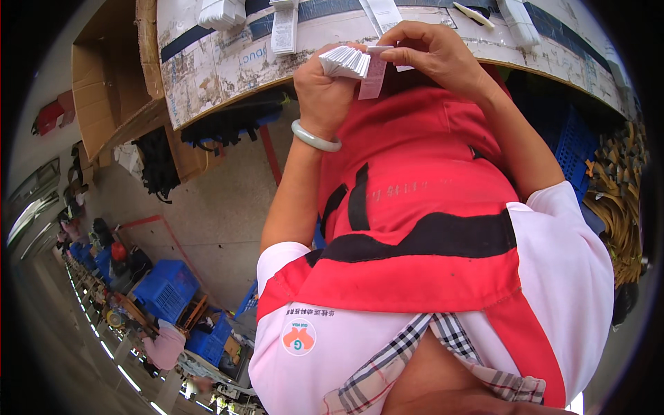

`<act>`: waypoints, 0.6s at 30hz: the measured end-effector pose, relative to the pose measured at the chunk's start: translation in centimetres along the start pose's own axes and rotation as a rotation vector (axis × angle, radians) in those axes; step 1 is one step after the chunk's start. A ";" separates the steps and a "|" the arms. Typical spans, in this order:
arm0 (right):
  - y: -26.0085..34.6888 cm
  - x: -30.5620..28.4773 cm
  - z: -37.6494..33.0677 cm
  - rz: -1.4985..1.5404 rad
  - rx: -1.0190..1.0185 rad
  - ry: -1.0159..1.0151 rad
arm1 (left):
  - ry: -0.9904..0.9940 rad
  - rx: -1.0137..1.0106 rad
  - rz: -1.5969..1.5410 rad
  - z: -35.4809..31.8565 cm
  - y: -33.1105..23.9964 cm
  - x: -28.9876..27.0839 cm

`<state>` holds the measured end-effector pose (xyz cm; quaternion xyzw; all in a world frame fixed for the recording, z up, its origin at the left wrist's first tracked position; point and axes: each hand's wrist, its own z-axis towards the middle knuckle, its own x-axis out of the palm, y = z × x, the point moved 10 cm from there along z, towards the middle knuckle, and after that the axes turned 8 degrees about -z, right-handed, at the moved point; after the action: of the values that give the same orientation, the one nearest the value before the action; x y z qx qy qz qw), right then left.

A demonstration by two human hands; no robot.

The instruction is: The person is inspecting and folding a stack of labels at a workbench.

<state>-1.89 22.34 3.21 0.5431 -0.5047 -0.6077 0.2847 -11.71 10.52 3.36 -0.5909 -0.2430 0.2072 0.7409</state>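
- The left hand (321, 93) is closed around a stack of white slips (344, 63), whose upper ends fan out above the fist.
- The right hand (446, 59) has its thumb and forefinger pinched on the top of a single slip (373, 79), which hangs down just beside the stack.
- The two hands are close to each other, at the near edge of the bench (207, 79), around the middle of that edge; the stack and the single slip are up in the hands there.
- A pale bangle (315, 136) circles the left wrist.
- On the bench, a white bundle (223, 12) lies toward the left edge, and a narrow pile of printed slips (283, 33) lies to its right.
- Farther right are more printed slips (382, 14), partly behind the right hand, then a white pen-like tool (474, 15) and another white bundle (519, 24) toward the right edge.
- Dark blue tape (187, 43) runs across the worn bench top.
- An open cardboard box (111, 86) stands just beyond the left edge.
- Below the right part of the near edge is a blue crate (575, 145), with brown strips (619, 207) beside it.
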 end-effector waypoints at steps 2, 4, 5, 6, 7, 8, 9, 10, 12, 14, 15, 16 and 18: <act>0.2 0.0 -0.1 -0.008 -0.015 -0.012 | 0.016 0.001 -0.017 -0.2 -0.2 0.2; 0.7 -0.1 -0.2 -0.019 -0.033 -0.023 | 0.030 0.006 -0.034 -0.4 -0.4 0.4; 1.0 0.1 -0.2 0.015 -0.036 -0.022 | 0.027 -0.005 -0.052 -0.4 -0.3 0.3; 1.1 0.1 -0.2 0.049 -0.039 -0.021 | 0.024 -0.015 -0.071 -0.5 -0.2 0.3; 1.0 0.1 -0.2 0.050 -0.037 -0.023 | 0.026 -0.016 -0.071 -0.5 -0.3 0.3; 0.7 0.2 -0.2 0.063 -0.025 -0.012 | 0.024 -0.031 -0.078 -0.6 -0.4 0.4; 0.4 0.3 -0.2 0.076 -0.013 -0.001 | 0.023 -0.046 -0.086 -0.6 -0.4 0.5; 0.4 0.4 -0.2 0.076 -0.013 0.000 | 0.022 -0.047 -0.085 -0.6 -0.2 0.4; 0.8 0.6 -0.2 0.045 -0.043 0.008 | 0.027 0.018 -0.064 -0.7 -0.3 0.2; 1.4 0.7 -0.2 0.051 -0.047 0.001 | 0.021 -0.004 -0.081 -0.9 0.2 0.2; 1.6 0.7 -0.3 0.058 -0.052 -0.005 | 0.013 -0.026 -0.098 -1.0 0.6 0.1; 1.6 0.8 -0.3 0.058 -0.052 -0.005 | 0.013 -0.026 -0.098 -1.0 0.6 0.2; 0.8 0.8 -0.3 0.154 -0.001 0.000 | -0.002 -0.078 -0.165 -1.2 1.2 0.4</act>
<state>-1.91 21.31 3.66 0.5026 -0.5444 -0.5843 0.3309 -10.68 10.04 2.03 -0.5968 -0.2995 0.1362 0.7318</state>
